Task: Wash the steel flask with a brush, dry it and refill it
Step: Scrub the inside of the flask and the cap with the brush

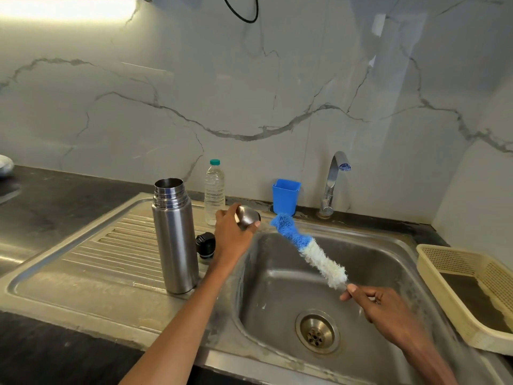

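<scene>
The steel flask stands upright and uncapped on the ribbed drainboard, left of the basin. Its black stopper lies just behind it on the drainboard. My left hand grips the flask's steel cup lid above the basin's left rim. My right hand pinches the handle of a blue and white bottle brush, which slants up and left over the basin, its blue tip close to the lid without touching it.
The steel sink basin has a drain near the front. A tap, a blue plastic cup and a clear water bottle stand along the marble wall. A cream plastic basket sits at right.
</scene>
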